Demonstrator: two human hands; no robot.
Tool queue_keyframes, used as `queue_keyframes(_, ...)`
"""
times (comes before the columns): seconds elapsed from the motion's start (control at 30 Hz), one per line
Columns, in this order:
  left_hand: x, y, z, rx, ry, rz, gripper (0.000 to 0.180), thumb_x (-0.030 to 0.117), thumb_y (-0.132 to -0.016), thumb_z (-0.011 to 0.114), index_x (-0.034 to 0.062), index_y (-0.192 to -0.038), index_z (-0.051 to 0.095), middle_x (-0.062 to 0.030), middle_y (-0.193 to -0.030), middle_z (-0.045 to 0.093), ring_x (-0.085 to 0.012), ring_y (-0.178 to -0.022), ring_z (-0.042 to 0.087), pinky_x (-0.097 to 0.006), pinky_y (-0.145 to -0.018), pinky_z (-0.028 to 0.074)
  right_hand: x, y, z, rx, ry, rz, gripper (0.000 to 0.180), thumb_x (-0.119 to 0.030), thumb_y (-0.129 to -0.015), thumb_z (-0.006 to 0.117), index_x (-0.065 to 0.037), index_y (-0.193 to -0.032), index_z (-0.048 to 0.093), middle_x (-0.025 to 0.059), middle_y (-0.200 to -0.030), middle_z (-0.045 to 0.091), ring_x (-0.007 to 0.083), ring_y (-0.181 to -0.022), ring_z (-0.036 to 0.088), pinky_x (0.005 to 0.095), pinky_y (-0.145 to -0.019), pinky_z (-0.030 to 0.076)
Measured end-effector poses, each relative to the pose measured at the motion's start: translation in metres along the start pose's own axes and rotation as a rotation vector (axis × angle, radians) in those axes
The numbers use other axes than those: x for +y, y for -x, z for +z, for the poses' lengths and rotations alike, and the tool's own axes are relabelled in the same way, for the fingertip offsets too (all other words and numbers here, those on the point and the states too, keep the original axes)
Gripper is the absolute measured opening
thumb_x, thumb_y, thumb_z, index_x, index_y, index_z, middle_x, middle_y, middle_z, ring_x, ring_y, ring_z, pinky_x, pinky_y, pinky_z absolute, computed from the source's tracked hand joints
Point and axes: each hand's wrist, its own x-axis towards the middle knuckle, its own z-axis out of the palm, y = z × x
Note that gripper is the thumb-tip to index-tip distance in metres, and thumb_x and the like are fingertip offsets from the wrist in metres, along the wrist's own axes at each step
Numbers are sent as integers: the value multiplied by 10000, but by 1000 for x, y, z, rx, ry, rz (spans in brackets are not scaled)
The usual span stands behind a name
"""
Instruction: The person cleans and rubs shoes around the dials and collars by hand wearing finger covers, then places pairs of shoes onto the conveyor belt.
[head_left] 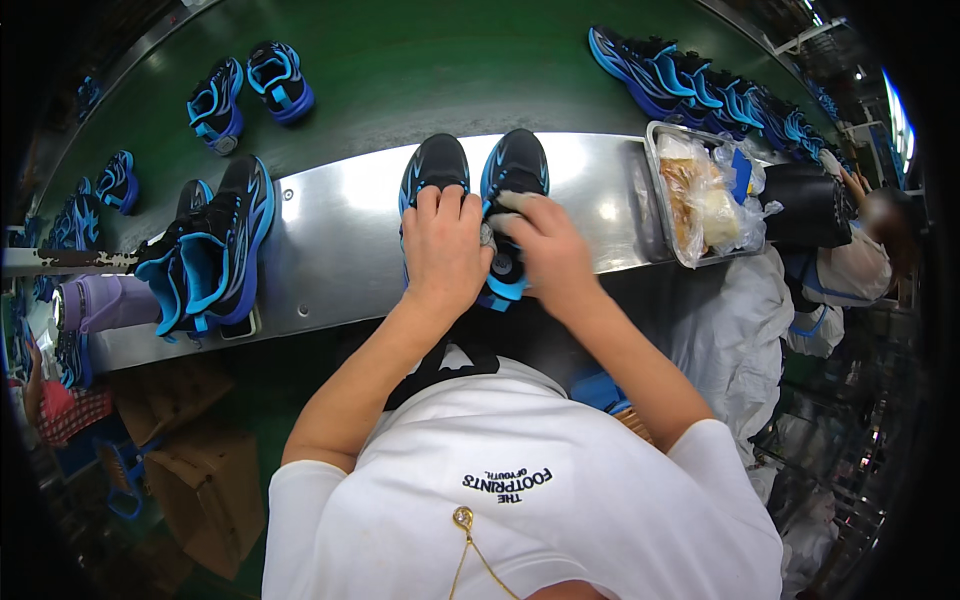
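Observation:
Two black sneakers with blue trim stand side by side in front of me, toes pointing away: a left sneaker (437, 160) and a right sneaker (517, 160). My left hand (443, 240) bends its fingers over the lacing area of the left sneaker and grips it, hiding most of that shoe. Its thumb, with a greyish cover on the tip, reaches toward the right sneaker. Over the right sneaker's laces, my right hand (550, 245) has its fingers curled in, slightly blurred, with pale covers on the tips. Whatever lies between those fingers is hidden.
Under the sneakers runs a metal ledge (330, 215), bordering a green conveyor belt (400, 70). More sneakers (225, 240) and a lilac bottle (100, 303) stand at left. A clear tray (690, 258) of wrapped items sits right, near a row of sneakers (680, 80) and another person (850, 260).

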Motion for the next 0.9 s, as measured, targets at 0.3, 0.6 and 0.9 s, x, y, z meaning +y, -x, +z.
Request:
queue_keyframes(0.3, -32, 20, -34, -59, 275, 216, 499, -41, -688, 645, 36, -1180, 604, -117, -1250, 583, -362, -1166, 494, -438, -1008, 418, -4, -3, 6, 85, -70, -4, 248, 62, -723, 599, -21, -956, 619, 151, -1216, 583, 379, -1175, 547, 418, -961, 488)
queue_keyframes(0.6, -48, 21, -38, -119, 454, 107, 393, 2, -781, 625, 23, -1174, 626, -142, -1302, 587, -325, -1221, 512, -385, -1046, 404, 16, -13, 7, -193, 52, -228, 268, 0, -725, 635, -34, -991, 624, 167, -1243, 553, 417, -1232, 500, 453, -1025, 441)
queue_keyframes(0.9, -40, 10, -43, -17, 385, 56, 252, -61, -723, 618, 16, -960, 658, -132, -914, 585, -319, -871, 601, -367, -753, 489, 23, -28, -15, -161, -278, -48, 180, -50, -783, 709, -76, -960, 682, 121, -962, 631, 340, -918, 611, 384, -815, 514)
